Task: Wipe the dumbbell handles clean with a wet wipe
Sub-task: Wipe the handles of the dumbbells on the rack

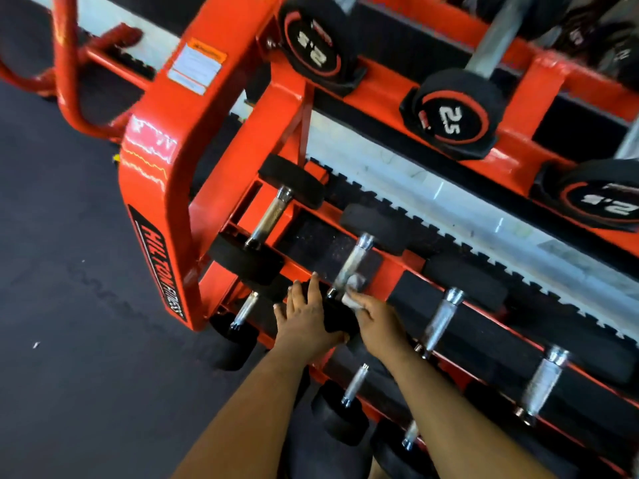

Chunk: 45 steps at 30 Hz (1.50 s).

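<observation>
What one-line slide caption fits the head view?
Right hand rubs a wet wipe along a dumbbell handle while the left hand steadies its black end.

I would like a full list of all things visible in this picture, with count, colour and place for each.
dumbbell rack: one, orange, several tiers, fills the centre and right.
top-tier dumbbells: at least three, black ends with red rings marked 2.5, upper right.
middle-tier dumbbells: about five, black ends and silver handles, centre and right.
lower-tier dumbbells: at least three, black and silver, bottom centre.
wet wipe: one, white, on the handle of the second middle-tier dumbbell.
warning label: one, white and orange, on the rack post.
floor: dark grey, left.
left hand: flat on the black end of that dumbbell.
right hand: presses the wipe against the handle.
</observation>
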Available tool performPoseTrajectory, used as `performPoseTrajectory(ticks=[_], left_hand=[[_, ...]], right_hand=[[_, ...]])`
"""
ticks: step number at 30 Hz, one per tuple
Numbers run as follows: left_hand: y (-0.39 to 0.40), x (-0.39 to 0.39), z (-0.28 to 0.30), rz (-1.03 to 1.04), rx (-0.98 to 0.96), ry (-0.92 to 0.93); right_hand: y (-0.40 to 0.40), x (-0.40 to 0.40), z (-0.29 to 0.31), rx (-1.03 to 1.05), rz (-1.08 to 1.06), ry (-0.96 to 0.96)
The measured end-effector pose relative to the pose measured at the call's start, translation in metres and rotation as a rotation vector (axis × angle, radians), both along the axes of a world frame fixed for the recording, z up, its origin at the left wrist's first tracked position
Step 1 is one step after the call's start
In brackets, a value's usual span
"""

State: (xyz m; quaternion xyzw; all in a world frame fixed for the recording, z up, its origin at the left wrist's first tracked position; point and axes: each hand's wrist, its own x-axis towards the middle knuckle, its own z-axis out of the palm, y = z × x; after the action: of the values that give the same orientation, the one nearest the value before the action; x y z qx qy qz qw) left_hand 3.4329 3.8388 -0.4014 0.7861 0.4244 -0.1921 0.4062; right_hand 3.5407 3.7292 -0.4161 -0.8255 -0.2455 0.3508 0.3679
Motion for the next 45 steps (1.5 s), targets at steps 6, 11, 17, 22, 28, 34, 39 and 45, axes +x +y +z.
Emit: performPoseTrajectory(ticks=[6, 11, 17, 22, 28, 34, 39, 45], left_hand=[[-0.046, -0.047, 0.063, 0.366, -0.242, -0.28], [-0.074, -0.079, 0.16, 0.642, -0.546, -0.528], [-0.074, -0.124, 0.263, 0.466, -0.271, -0.66], [-0.08, -0.146, 0.317, 0.484, -0.142, -0.7], [-0.125, -0.156, 0.359, 0.877, -0.342, -0.862], [-0.143, -0.17, 0.372, 0.793, -0.101, -0.855], [-0.132, -0.201, 0.377, 0.58, 0.032, -0.812], [-0.096, -0.243, 0.385, 0.359, -0.005, -0.814]], right_hand=[[-0.042, -0.033, 0.102, 0.209, -0.269, 0.331], [-0.058, -0.097, 0.204, 0.408, -0.449, 0.515], [-0.082, -0.141, 0.281, 0.356, -0.387, 0.338], [-0.096, -0.144, 0.325, 0.376, -0.281, 0.189], [-0.119, -0.142, 0.353, 0.361, -0.154, 0.308], [-0.136, -0.145, 0.362, 0.386, 0.173, -0.246], [-0.125, -0.157, 0.386, 0.397, 0.274, -0.357], [-0.093, -0.201, 0.406, 0.39, 0.148, -0.021]])
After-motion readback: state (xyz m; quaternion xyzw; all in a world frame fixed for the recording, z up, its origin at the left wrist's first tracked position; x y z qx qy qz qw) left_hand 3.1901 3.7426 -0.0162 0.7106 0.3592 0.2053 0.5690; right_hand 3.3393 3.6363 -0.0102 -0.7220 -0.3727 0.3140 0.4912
